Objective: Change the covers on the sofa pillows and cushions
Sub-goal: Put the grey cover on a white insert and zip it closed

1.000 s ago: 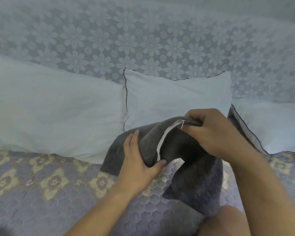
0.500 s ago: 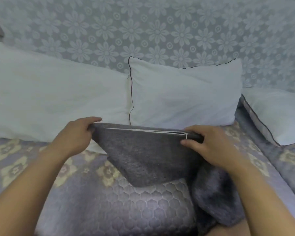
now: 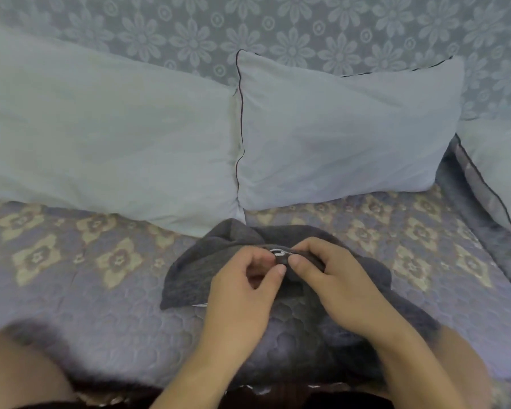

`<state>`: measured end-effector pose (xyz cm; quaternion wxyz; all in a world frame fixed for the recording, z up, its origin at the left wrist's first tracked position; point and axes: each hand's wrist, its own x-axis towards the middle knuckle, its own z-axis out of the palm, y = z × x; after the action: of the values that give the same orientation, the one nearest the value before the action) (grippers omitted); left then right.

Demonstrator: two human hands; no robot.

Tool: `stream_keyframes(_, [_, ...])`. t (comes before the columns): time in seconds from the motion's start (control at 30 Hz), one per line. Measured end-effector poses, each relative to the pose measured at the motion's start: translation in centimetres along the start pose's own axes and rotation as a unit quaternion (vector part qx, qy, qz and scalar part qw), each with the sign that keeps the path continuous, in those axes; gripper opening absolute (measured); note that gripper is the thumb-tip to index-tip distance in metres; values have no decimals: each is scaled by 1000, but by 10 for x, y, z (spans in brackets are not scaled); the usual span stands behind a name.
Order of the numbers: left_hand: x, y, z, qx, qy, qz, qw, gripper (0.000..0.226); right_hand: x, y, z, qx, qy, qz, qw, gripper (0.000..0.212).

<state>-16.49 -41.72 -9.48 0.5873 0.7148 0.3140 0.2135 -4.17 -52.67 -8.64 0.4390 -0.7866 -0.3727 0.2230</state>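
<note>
Pinching the grey cover (image 3: 207, 270) at its zipper (image 3: 279, 253), your left hand (image 3: 242, 290) and right hand (image 3: 337, 278) hold it bunched on the sofa seat (image 3: 86, 290). Grip the fabric beside the slider and pull straight along the teeth. Bare white pillows (image 3: 337, 137) wait behind.

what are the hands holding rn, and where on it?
Both the left hand and right hand pinch the grey cover at its zipper edge.

The sofa seat (image 3: 95, 305) wears a quilted lilac cover with tan flower motifs. On it lie three bare white pillows (image 3: 337, 137) along the flowered backrest (image 3: 292, 31), and a crumpled grey cover (image 3: 207, 261) in front.
</note>
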Motion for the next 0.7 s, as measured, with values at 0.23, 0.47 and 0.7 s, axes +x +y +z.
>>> stream_keyframes(0.23, [-2,-5,-8,65,23,29,997,19,-11,-5,19,-52,9,-16,998,14])
stream_keyframes(0.47, [2,-7,-10,40,15,-37,998,20,-18,-10,36,-225,135,-66,963,27])
stream_keyframes(0.7, [2,-4,0,128,46,-49,989,19,-23,-13,44,-233,170,-59,956,26])
